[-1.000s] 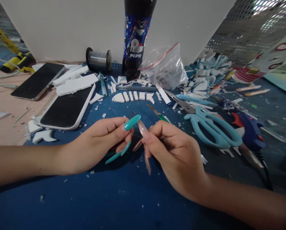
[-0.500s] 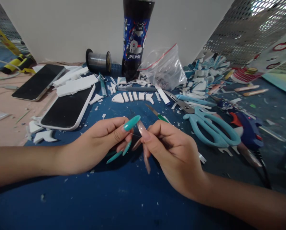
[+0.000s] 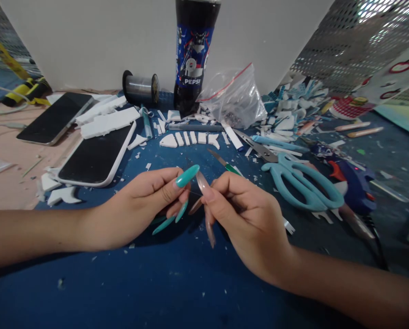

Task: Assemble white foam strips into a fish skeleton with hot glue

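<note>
My left hand, with long teal nails, is closed in a pinch at the middle of the blue mat. Facing it, my right hand with pinkish-beige nails is pinched too, the thumb tips almost meeting. A very thin, faint thread runs between the fingers of both hands; its ends are hidden. Just beyond them lie white foam pieces in a row, with a fish head at the left and a tail at the right. A green-handled knife points away beside my right hand.
Blue scissors and a glue gun lie to the right. At the back stand a spool of clear line, a Pepsi bottle and a zip bag. Two phones lie left, foam scraps back right.
Both hands keep nearly the same pinched pose, with only a tiny shift of the left thumb to the left. The thread between them looks fainter now. Nothing else has moved.
</note>
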Demonstrator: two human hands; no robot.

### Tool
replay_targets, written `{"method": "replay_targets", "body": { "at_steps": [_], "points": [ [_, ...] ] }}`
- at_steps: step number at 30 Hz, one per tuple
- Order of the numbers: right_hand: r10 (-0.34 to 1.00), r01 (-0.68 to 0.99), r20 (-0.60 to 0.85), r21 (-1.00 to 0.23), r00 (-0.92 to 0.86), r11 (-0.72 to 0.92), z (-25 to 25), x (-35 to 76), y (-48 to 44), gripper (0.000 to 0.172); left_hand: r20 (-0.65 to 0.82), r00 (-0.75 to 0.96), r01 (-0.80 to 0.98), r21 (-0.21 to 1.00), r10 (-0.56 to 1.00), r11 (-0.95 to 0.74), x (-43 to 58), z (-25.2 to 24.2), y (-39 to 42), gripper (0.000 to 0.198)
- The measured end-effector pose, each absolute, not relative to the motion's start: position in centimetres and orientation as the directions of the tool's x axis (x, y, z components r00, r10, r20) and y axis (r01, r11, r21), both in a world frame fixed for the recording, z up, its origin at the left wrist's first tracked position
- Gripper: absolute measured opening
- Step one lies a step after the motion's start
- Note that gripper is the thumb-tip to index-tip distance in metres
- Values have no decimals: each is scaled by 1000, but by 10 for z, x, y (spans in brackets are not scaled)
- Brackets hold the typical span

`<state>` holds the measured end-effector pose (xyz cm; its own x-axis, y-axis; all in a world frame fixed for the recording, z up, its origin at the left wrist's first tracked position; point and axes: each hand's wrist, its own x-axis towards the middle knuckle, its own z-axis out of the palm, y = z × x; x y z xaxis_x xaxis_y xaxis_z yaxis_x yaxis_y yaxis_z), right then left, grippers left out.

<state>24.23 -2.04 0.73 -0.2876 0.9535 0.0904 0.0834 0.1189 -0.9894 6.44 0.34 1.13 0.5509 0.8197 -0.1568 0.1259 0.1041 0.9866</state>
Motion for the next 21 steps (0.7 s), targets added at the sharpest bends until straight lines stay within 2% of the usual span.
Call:
{"method": "replay_targets", "body": {
  "at_steps": [21],
  "points": [
    [953, 117, 50, -989, -299, 88, 5, 243, -20, 31, -128, 566, 117, 990, 815, 75, 65, 12, 3, 35]
  ]
}}
